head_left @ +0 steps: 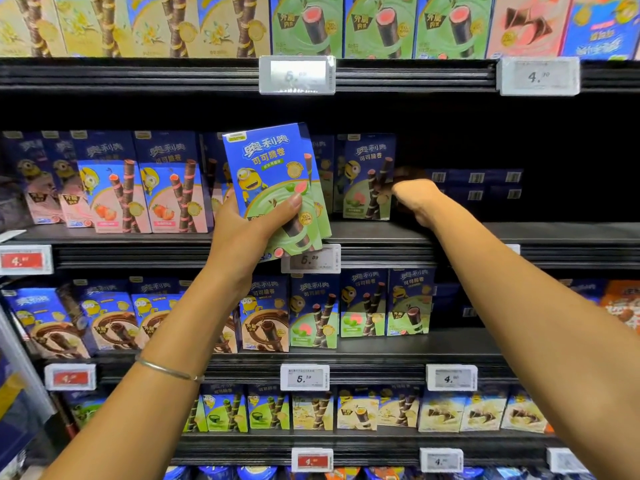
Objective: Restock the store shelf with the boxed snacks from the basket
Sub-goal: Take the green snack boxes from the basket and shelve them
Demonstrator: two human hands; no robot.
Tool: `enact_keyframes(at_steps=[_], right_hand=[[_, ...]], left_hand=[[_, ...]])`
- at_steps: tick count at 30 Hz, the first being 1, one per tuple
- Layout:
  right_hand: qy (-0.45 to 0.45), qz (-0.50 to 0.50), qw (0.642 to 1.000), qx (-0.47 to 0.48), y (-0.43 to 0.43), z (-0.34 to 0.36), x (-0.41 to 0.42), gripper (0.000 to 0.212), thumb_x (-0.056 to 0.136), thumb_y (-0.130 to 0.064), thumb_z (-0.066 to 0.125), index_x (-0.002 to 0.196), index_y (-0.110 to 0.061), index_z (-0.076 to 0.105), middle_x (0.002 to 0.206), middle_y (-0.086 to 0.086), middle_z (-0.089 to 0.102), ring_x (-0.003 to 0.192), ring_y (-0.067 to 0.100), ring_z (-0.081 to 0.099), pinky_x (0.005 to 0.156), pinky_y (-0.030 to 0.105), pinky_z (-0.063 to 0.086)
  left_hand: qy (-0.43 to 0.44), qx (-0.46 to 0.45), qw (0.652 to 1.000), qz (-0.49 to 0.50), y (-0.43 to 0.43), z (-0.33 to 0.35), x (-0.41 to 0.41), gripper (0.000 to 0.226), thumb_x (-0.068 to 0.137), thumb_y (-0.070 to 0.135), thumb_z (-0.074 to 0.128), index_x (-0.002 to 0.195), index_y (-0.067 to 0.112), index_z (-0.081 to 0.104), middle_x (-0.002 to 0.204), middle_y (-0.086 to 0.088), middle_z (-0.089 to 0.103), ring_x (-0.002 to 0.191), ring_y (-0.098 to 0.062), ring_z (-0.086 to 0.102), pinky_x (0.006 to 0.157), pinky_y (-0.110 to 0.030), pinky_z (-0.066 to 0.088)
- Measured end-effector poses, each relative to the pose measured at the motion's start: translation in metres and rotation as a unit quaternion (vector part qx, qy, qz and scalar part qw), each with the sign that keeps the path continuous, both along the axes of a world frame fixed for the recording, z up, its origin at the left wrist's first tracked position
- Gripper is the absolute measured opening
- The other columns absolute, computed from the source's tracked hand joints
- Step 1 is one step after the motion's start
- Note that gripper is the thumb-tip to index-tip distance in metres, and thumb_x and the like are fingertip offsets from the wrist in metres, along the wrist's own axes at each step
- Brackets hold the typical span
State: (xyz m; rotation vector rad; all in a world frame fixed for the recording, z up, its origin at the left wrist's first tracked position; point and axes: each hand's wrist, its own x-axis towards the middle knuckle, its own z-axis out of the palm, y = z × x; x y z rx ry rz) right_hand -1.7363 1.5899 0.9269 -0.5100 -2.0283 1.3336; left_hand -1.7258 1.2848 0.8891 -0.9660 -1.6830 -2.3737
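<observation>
We face black metal shelving in stacked tiers. Its ribbed front rails carry white price labels and red ones. Behind the middle tier, the back panel lies in deep shadow.

Blue-and-green snack boxes

Blue-and-green cardboard snack box: "奥利奥 可可脆卷"
White price tag on the middle shelf edge: 5.39
White price tag one shelf lower: 5.39
Grey price tag at upper right: 4, small digits blurred
</observation>
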Motion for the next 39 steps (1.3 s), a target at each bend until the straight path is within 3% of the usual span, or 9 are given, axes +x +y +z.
enact_keyframes(at_steps=[6, 11, 16, 21, 23, 28, 30, 33, 39], right_hand=[[0.015, 0.020, 0.999, -0.022, 0.000, 0.000, 0.008, 0.022, 0.085, -0.013, 0.077, 0.075, -0.023, 0.061, 0.077, -0.013, 0.062, 0.073, 0.002, 0.055, 0.053, 0.015, 0.039], [0.015, 0.040, 0.999, -0.027, 0.002, 0.003, 0.013, 0.017, 0.084, -0.008, 0.077, 0.086, -0.022, 0.067, 0.088, -0.004, 0.069, 0.084, 0.013, 0.063, 0.065, 0.027, 0.049], [0.008, 0.030, 0.998, -0.046, 0.014, 0.006, 0.029, 0.018, 0.086, -0.003, 0.073, 0.083, -0.019, 0.068, 0.065, -0.012, 0.069, 0.063, 0.005, 0.065, 0.047, 0.021, 0.048], [0.004, -0.004, 0.999, -0.047, 0.034, 0.007, 0.040, 0.015, 0.090, -0.003, 0.068, 0.084, -0.017, 0.065, 0.081, -0.004, 0.067, 0.074, 0.011, 0.062, 0.058, 0.027, 0.050], [0.013, -0.019, 0.999, -0.040, 0.036, 0.005, 0.037, 0.015, 0.091, -0.005, 0.070, 0.085, -0.017, 0.062, 0.091, 0.000, 0.067, 0.085, 0.017, 0.063, 0.071, 0.033, 0.054], [0.015, -0.048, 0.998, -0.036, 0.034, 0.004, 0.027, 0.023, 0.093, -0.009, 0.069, 0.116, -0.008, 0.064, 0.124, 0.013, 0.065, 0.115, 0.031, 0.062, 0.095, 0.044, 0.055], [0.008, -0.053, 0.998, -0.032, 0.036, 0.003, 0.025, 0.022, 0.094, -0.009, 0.068, 0.116, -0.008, 0.063, 0.127, 0.014, 0.065, 0.113, 0.030, 0.062, 0.091, 0.043, 0.056], [0.009, -0.044, 0.999, -0.024, 0.043, 0.004, 0.027, 0.016, 0.095, -0.006, 0.065, 0.108, -0.015, 0.063, 0.122, 0.014, 0.067, 0.094, 0.024, 0.065, 0.071, 0.035, 0.056], [-0.006, -0.078, 0.997, 0.009, 0.056, 0.005, 0.032, 0.035, 0.096, -0.007, 0.064, 0.130, -0.004, 0.058, 0.131, 0.019, 0.062, 0.119, 0.036, 0.060, 0.100, 0.052, 0.053]], left_hand=[[-0.004, -0.005, 1.000, 0.006, 0.000, 0.000, 0.000, 0.033, 0.086, 0.023, 0.086, 0.114, 0.021, 0.068, 0.106, 0.003, 0.082, 0.095, -0.016, 0.079, 0.072, -0.019, 0.060], [-0.008, -0.020, 1.000, 0.018, 0.001, 0.000, -0.002, 0.048, 0.086, 0.027, 0.085, 0.126, 0.008, 0.067, 0.106, -0.002, 0.081, 0.096, -0.019, 0.079, 0.073, -0.021, 0.060], [0.002, -0.035, 0.999, 0.022, 0.001, 0.000, -0.001, 0.047, 0.087, 0.027, 0.085, 0.122, 0.002, 0.067, 0.091, -0.005, 0.081, 0.084, -0.020, 0.079, 0.068, -0.021, 0.060], [-0.004, -0.035, 0.999, 0.032, 0.003, 0.002, 0.002, 0.047, 0.087, 0.025, 0.085, 0.124, 0.002, 0.067, 0.093, -0.002, 0.082, 0.085, -0.017, 0.079, 0.067, -0.018, 0.059], [-0.002, -0.033, 0.999, 0.037, 0.006, 0.003, 0.004, 0.046, 0.087, 0.023, 0.084, 0.125, 0.002, 0.068, 0.098, -0.002, 0.082, 0.087, -0.016, 0.079, 0.068, -0.018, 0.059], [0.026, -0.034, 0.998, 0.042, 0.012, 0.010, 0.013, 0.031, 0.089, 0.020, 0.083, 0.114, 0.005, 0.070, 0.086, 0.002, 0.081, 0.081, -0.012, 0.079, 0.067, -0.017, 0.058], [0.047, -0.042, 0.997, 0.033, 0.012, 0.012, 0.015, 0.018, 0.091, 0.018, 0.081, 0.103, 0.011, 0.071, 0.080, 0.001, 0.079, 0.073, -0.012, 0.077, 0.065, -0.018, 0.058], [0.053, -0.040, 0.997, 0.029, 0.010, 0.012, 0.016, 0.016, 0.091, 0.016, 0.081, 0.103, 0.011, 0.072, 0.077, 0.001, 0.078, 0.069, -0.011, 0.074, 0.062, -0.019, 0.058], [0.038, -0.032, 0.998, 0.044, 0.007, 0.011, 0.012, 0.040, 0.090, 0.018, 0.081, 0.122, -0.002, 0.067, 0.085, 0.004, 0.079, 0.078, -0.009, 0.077, 0.065, -0.016, 0.057]])
